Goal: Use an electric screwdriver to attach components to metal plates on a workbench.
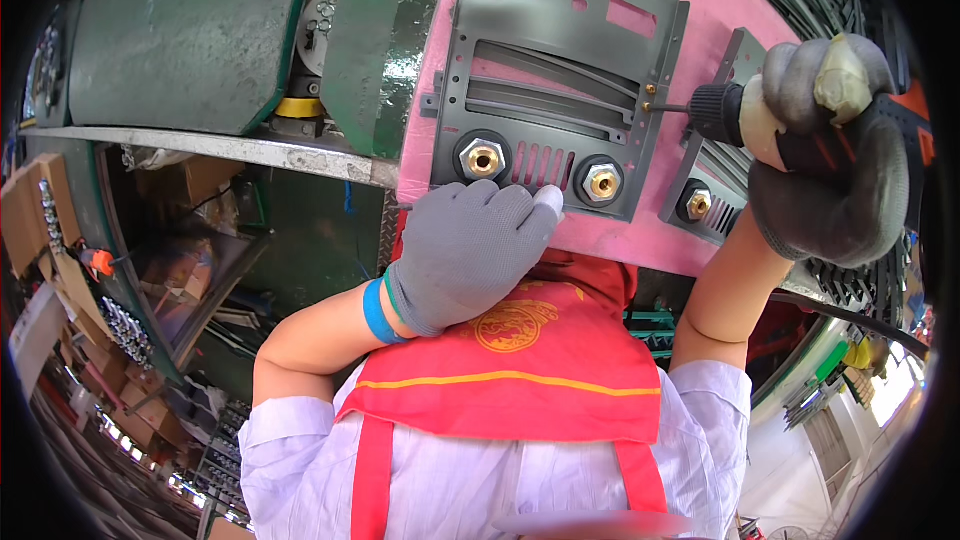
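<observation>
Grey louvred panel (545, 28): by near-left corner of pink bench (600, 240) | Right hand (835, 140): wrapped round power screwdriver (716, 113), bit (674, 108) at brass screw (646, 108) | Left hand (470, 248): half-curled at panel's near edge, hold indeterminable | Advised: bit in line with screw, panel braced

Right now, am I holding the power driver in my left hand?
No, the power driver is in your right hand, while your left hand is at the near edge of the grey metal panel.

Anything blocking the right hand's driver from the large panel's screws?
Nothing visible: the driver in the right hand points its bit at the lower golden screw. The left hand, low at the large panel, is off that line.
</observation>
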A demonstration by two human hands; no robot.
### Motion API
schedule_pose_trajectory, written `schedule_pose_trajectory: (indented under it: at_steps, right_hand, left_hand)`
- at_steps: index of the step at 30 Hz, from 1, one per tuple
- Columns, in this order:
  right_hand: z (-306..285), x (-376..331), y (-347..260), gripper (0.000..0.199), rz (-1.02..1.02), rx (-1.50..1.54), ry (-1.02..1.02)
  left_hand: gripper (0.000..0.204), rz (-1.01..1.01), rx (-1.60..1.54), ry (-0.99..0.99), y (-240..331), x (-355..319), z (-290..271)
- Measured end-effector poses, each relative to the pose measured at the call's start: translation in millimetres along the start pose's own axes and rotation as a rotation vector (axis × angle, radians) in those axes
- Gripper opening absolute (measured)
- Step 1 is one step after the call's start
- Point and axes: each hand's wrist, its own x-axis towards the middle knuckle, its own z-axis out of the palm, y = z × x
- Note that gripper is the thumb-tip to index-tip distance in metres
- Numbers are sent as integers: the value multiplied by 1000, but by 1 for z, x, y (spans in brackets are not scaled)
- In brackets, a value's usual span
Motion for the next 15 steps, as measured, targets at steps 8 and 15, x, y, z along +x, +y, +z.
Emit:
schedule_pose_trajectory:
  at_steps: [8,15]
  right_hand:
    - [11,-8,-15,32,-221,37,54]
    - [13,-23,-37,71,-393,129,166]
  left_hand:
    - [20,-210,-397,0,3,21,-25]
    - [34,-777,-1880,-196,-13,62,-19]
